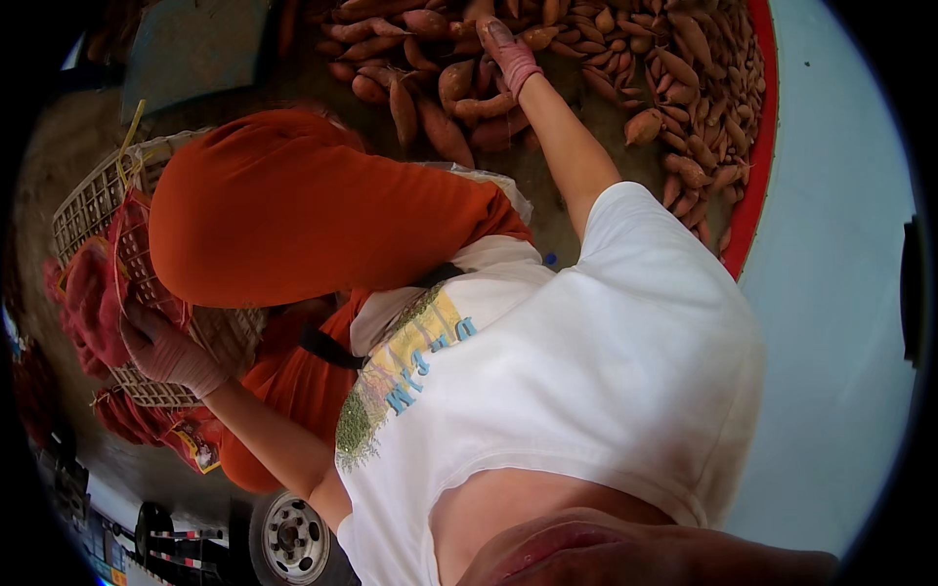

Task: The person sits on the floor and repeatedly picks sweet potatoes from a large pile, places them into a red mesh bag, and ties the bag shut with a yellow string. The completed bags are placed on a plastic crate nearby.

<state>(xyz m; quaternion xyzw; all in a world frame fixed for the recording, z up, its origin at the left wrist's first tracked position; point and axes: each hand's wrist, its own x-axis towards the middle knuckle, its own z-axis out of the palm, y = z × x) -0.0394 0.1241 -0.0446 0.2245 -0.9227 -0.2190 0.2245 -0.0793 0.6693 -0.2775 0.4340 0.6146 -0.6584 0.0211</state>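
Observation:
My left hand point(172, 355), in a pinkish glove, grips the edge of a red mesh bag point(135, 245) at a woven basket. My right hand point(507, 53), gloved the same way, reaches far forward over a heap of sweet potatoes point(443, 132). Its fingers close around one sweet potato point(480, 9) near the picture's top edge; part of that one is cut off. The slatted basket point(95, 187) stands to my left, with bunched red mesh point(91, 300) hanging over its side. My knee in orange trousers point(293, 212) hides part of the basket.
Smaller sweet potatoes point(703, 110) are piled at the right against a red edge point(751, 183) below a pale blue wall point(828, 220). A flat bluish board point(194, 55) lies at the upper left. More red mesh bags point(157, 425) and a vehicle wheel point(293, 538) are at the lower left.

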